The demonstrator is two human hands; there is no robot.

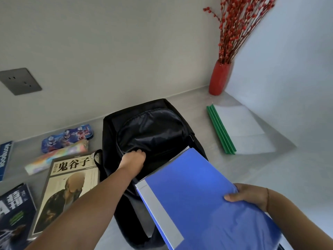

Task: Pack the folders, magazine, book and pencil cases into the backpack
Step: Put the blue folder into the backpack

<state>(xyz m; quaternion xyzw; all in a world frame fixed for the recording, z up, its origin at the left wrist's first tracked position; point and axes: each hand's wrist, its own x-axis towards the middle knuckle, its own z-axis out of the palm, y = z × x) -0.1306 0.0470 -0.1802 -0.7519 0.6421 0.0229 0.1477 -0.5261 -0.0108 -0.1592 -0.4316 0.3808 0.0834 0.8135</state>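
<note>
A black backpack point(149, 127) lies flat in the middle of the grey desk, its main opening facing me. My left hand point(133, 159) grips the near edge of that opening. My right hand point(250, 195) holds a blue folder point(198, 204) by its right edge, the folder's far corner lying over the bag's mouth. Clear folders with green spines point(239, 130) lie to the right. Left of the bag lie a beige book point(68, 188), a dark magazine point(14, 213), a cartoon tin pencil case point(68, 137) and a rainbow pencil case point(55, 157).
A red vase point(219, 78) with red berry twigs stands at the back right by the wall corner. A blue book point(5, 157) lies at the far left edge. A grey wall socket point(19, 81) is set in the wall at left.
</note>
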